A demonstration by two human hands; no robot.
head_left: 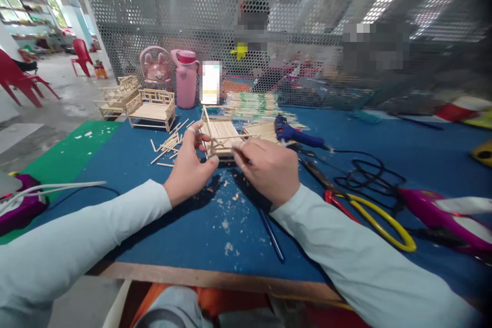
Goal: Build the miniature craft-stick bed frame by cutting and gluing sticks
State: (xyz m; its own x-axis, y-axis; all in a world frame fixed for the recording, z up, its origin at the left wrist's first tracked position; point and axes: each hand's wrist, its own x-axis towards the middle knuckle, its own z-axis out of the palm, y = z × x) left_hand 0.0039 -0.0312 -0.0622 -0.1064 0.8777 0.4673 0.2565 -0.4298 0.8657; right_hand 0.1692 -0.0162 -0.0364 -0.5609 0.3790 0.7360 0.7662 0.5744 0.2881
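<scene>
A small bench frame of thin wooden sticks (pixel 223 132) stands on the blue table in the middle. My left hand (pixel 192 164) holds its left front corner, thumb below and fingers around the upright. On its right side, my right hand (pixel 269 166) is closed, with thumb and forefinger pinching the right end of a thin stick that lies across the front. Behind my right hand a flat panel of sticks (pixel 261 130) lies under the tip of a blue glue gun (pixel 300 136). Loose short sticks (pixel 169 144) are scattered left of the frame.
Finished small benches (pixel 150 107), a pink bottle (pixel 186 82) and a lit phone (pixel 210 82) stand at the back. Bundled sticks (pixel 251 105) lie behind the frame. Yellow-handled scissors (pixel 384 223), a coiled black cable (pixel 369 177) and a blue pen (pixel 272 236) are to the right.
</scene>
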